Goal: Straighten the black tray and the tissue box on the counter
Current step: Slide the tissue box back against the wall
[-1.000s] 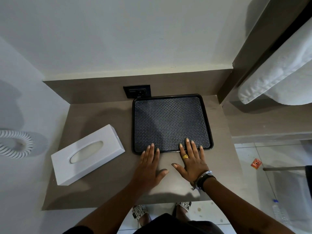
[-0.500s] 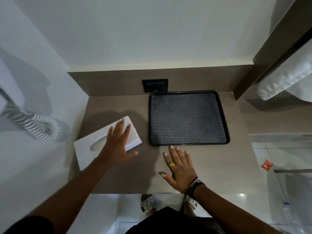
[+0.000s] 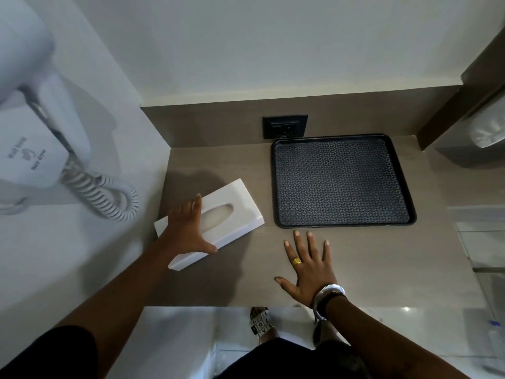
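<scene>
The black tray (image 3: 341, 181) lies square against the back wall on the right half of the brown counter (image 3: 369, 263), with nothing on it. The white tissue box (image 3: 240, 212) lies skewed at the counter's left, its long side running diagonally. My left hand (image 3: 185, 228) grips the box's left half, fingers over the far long side and thumb on the near side. My right hand (image 3: 308, 266) rests flat and spread on the counter just in front of the tray, fingertips a little short of its rim, holding nothing.
A wall-mounted white hair dryer (image 3: 35, 132) with a coiled cord (image 3: 109, 195) hangs on the left wall beside the counter. A black wall socket (image 3: 285, 126) sits behind the tray. A white towel (image 3: 489, 127) shows at the right. My sandalled feet (image 3: 261, 321) stand below the counter's front edge.
My left hand left the tray's front edge, reached left and took hold of the tissue box. My right hand drew back slightly from the tray. My view swung left.
</scene>
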